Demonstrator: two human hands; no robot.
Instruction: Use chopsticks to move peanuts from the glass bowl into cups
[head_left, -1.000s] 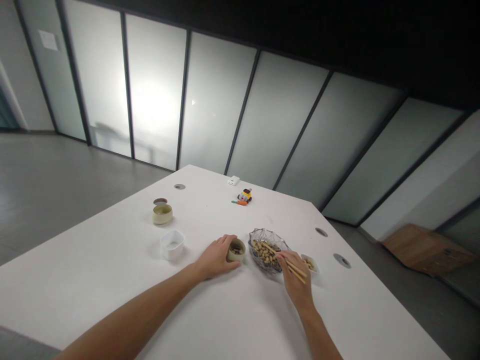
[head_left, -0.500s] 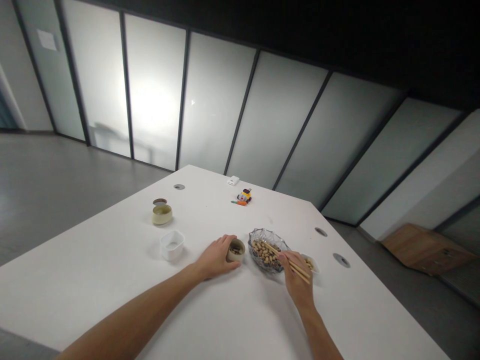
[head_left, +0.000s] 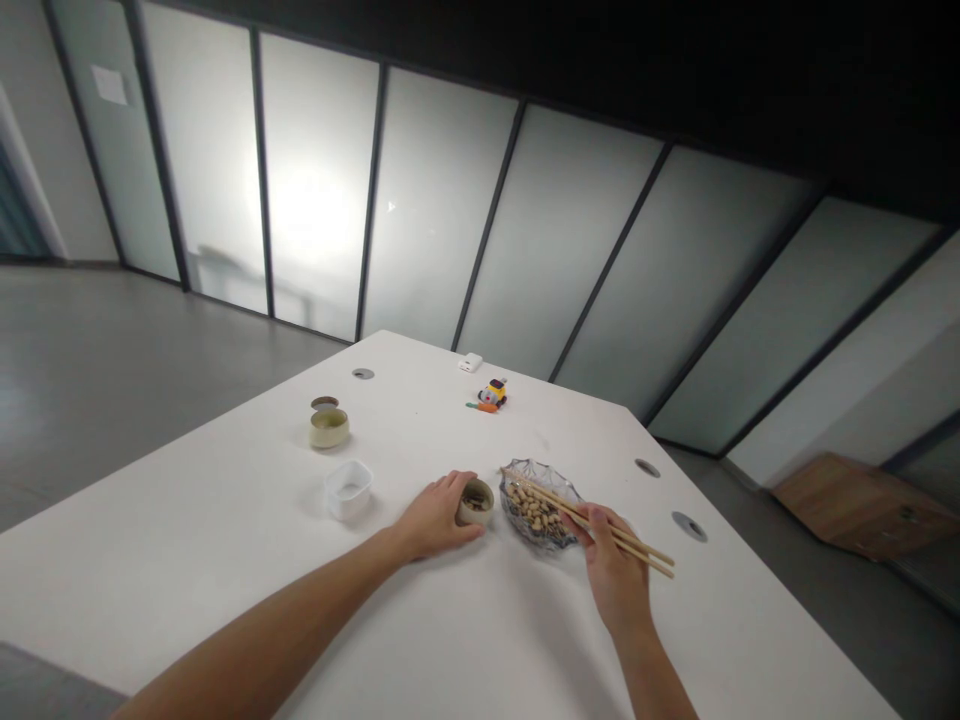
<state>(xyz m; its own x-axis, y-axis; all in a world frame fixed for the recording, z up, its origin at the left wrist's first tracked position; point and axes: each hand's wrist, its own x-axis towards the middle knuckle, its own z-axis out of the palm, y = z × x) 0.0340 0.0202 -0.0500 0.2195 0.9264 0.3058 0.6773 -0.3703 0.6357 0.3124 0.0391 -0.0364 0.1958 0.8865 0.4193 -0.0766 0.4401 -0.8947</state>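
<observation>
My left hand is curled round a small tan cup with dark bits inside, resting on the white table. Just right of the cup stands a clear glass bowl full of pale nuts. My right hand is closed on a pair of wooden chopsticks. The chopsticks lie nearly flat over the bowl, their tips reaching its far left rim beside the cup.
A white square container and a tan cup with a brown lid behind it stand to the left. A small toy and a white box sit near the far edge. Round cable holes mark the table's right side.
My right hand has drawn back to the right and laid the chopsticks flatter, their tips now across the bowl toward the cup. The small container by that hand is now hidden. My left hand stays on the cup.
</observation>
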